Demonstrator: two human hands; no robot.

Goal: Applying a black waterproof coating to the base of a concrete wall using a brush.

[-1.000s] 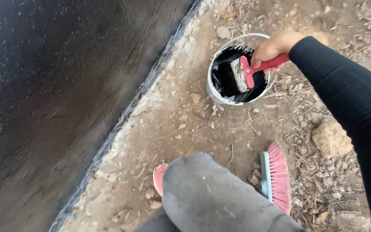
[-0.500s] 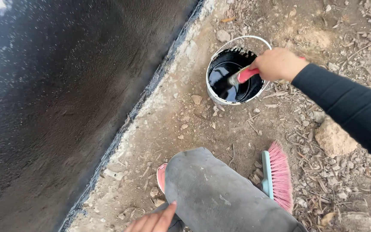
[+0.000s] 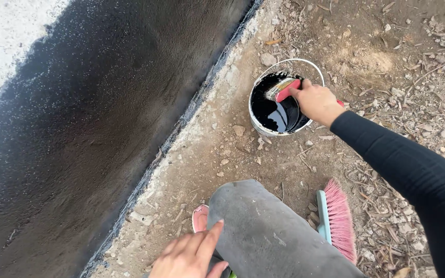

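At bucket mouth: right hand point(image 3: 315, 103), fingers clenched on red-handled brush point(image 3: 283, 90); bristle end, a second ago sunk in the black coating, now tilted up at the far inner wall of the white bucket point(image 3: 256, 121), judged loaded and draining. Left hand point(image 3: 191, 255), out of view a second ago, now rests on the grey-trousered knee point(image 3: 269, 231), fingers loose, grasping nothing. Left of the fingers: black-coated wall point(image 3: 104, 128), white patch uncoated at top. Near side: pink hand broom point(image 3: 338, 219), pink sandal toe point(image 3: 200, 217). Between bucket and wall: stones, dry leaves, no real obstruction
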